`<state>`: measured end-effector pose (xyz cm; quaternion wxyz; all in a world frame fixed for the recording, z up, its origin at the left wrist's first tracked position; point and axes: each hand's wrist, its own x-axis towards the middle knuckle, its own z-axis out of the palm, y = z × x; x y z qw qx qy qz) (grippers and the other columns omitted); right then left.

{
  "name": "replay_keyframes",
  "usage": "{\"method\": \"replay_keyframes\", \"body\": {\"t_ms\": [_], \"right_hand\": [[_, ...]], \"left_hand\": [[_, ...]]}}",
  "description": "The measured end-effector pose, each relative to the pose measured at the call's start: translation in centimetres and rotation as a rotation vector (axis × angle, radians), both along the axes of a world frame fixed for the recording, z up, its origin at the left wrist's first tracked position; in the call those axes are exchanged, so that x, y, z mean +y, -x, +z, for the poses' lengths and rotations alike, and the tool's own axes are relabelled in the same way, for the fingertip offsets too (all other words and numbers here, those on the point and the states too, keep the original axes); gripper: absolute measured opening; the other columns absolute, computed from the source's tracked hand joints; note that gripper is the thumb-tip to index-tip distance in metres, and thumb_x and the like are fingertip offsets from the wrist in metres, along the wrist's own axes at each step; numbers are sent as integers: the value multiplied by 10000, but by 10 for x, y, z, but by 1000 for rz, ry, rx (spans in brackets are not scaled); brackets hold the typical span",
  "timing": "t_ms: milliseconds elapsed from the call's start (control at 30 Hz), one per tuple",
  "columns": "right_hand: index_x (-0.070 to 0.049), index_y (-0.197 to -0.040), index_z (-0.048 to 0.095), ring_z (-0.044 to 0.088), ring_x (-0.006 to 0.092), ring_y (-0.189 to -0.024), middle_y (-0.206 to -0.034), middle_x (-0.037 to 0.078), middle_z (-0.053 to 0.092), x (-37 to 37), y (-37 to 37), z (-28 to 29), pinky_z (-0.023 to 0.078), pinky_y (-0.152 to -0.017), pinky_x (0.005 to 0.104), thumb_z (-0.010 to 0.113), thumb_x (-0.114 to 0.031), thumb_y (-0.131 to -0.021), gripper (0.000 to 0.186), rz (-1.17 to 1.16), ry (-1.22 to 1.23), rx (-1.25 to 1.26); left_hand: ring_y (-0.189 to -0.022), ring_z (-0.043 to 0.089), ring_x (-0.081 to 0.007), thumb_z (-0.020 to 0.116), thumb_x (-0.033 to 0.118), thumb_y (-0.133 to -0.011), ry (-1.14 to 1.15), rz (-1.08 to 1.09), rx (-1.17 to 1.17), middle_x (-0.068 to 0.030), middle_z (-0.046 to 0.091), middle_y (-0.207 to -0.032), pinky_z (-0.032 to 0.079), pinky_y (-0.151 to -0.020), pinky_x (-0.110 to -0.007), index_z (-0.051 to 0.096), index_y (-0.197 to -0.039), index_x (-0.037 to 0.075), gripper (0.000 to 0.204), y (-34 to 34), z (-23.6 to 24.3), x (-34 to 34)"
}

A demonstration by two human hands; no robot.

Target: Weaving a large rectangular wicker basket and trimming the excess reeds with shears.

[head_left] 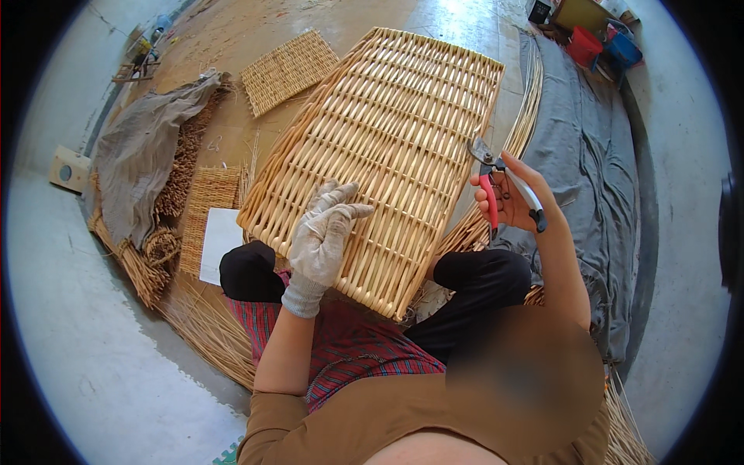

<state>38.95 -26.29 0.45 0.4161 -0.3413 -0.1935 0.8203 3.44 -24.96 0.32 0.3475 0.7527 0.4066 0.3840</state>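
A large woven wicker panel (387, 147) lies tilted across my lap, its near edge against my legs. My left hand (325, 236), in a pale, soiled knit glove, rests on the panel's near left part with fingers stretched out over the weave. Beyond the panel's right edge, my bare right hand (515, 198) holds pruning shears (488, 180) with one red and one white-grey handle. The handles are spread apart. The curved metal blades point up and left, close to the panel's right rim; whether they touch it I cannot tell.
Two smaller woven panels (288, 70) lie on the floor to the left, the nearer beside a white sheet (221, 246). Bundled sticks sit under a grey cloth (159, 139). Long rods (528, 101) lie right, beside a dark cloth (601, 178). Red (584, 46) and blue buckets (622, 49) stand far right.
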Motion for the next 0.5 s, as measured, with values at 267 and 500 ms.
{"method": "replay_keyframes", "body": {"t_ms": [267, 500], "right_hand": [[58, -1186, 561, 673, 229, -817, -918, 134, 669, 18, -21, 2, 559, -785, 349, 466, -575, -958, 679, -54, 116, -94], [70, -1217, 554, 671, 248, -857, -944, 138, 674, 19, -18, -7, 539, -823, 382, 448, -583, -958, 710, -18, 35, -110]], "left_hand": [[-1330, 434, -362, 430, 318, -1013, -21, -50, -21, -216, 593, -1295, 281, -1132, -453, 730, -1060, 22, 423, -6, 6, 3], [-1342, 425, -347, 418, 312, -1032, 25, 28, -37, -211, 595, -1289, 310, -1116, -434, 707, -1078, -36, 455, -7, 4, -6]]}}
